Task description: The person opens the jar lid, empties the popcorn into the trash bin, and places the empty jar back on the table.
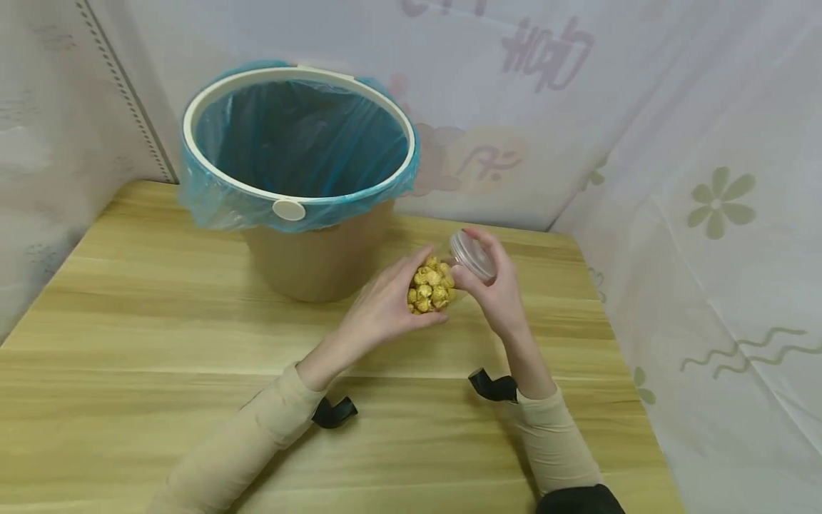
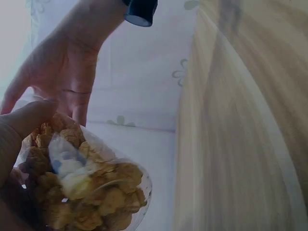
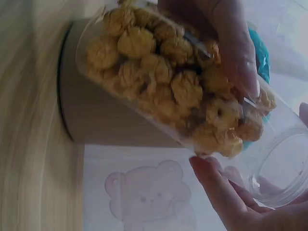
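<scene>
A clear plastic jar of golden popcorn [image 1: 429, 287] is held tilted above the table in front of the bin. My left hand [image 1: 388, 296] grips its body, with the thumb and fingers wrapped round it. At the jar's far end, my right hand [image 1: 497, 285] holds the clear round lid [image 1: 472, 255] between thumb and fingers. In the right wrist view, popcorn [image 3: 185, 91] fills the body, and the ringed clear end [image 3: 284, 166] lies by the right fingers. I cannot tell whether the lid is fully seated. The left wrist view shows the jar's popcorn-filled base [image 2: 115, 197] close up.
A brown bin [image 1: 315, 257] with a white rim [image 1: 289, 208] and a blue plastic liner [image 1: 218, 207] stands at the back left of the wooden table [image 1: 160, 321]. Printed white cloth [image 1: 642, 93] hangs behind and on the right. Black curved pieces [image 1: 493, 385] sit at both wrists.
</scene>
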The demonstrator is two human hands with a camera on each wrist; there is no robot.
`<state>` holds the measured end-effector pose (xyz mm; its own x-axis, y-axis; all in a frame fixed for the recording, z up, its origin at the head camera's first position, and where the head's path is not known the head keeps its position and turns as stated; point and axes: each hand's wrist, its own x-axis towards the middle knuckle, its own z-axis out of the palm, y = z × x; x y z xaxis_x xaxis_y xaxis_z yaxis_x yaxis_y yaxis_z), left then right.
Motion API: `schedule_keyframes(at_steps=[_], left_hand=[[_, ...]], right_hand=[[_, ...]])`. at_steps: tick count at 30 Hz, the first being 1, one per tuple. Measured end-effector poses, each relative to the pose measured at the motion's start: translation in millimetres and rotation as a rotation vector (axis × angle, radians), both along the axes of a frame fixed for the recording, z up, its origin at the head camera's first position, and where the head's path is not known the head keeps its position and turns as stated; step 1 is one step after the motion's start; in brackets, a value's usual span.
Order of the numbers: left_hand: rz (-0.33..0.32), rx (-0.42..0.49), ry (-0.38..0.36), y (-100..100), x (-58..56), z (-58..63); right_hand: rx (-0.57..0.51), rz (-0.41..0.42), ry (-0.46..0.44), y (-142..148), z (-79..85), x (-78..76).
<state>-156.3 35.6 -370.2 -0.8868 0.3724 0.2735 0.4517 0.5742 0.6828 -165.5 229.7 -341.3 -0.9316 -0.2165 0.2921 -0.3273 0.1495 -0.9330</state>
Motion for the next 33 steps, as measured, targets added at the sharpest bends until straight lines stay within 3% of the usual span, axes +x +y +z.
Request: schedule_keyframes(at_steps=[12,20,30,33], left_hand=[[0.020,-0.102,0.072,-11,9.9,0.4],[0.078,-0.201,0.221,-21,9.6,-1.2],[0.114,-0.342,0.414,-27,11.1,-3.5],[0.129,-0.388,0.473,-28,11.9,-5.4]], right_hand=[[0.018,0.136,-0.116,5,-3.9,6.1],[0.172,0.233,-0.113,15,-4.9,0.6],[0.444,0.121,-0.134,7,24.3,13.3],[0.484,0.093,-0.153,5,24.8,13.6]])
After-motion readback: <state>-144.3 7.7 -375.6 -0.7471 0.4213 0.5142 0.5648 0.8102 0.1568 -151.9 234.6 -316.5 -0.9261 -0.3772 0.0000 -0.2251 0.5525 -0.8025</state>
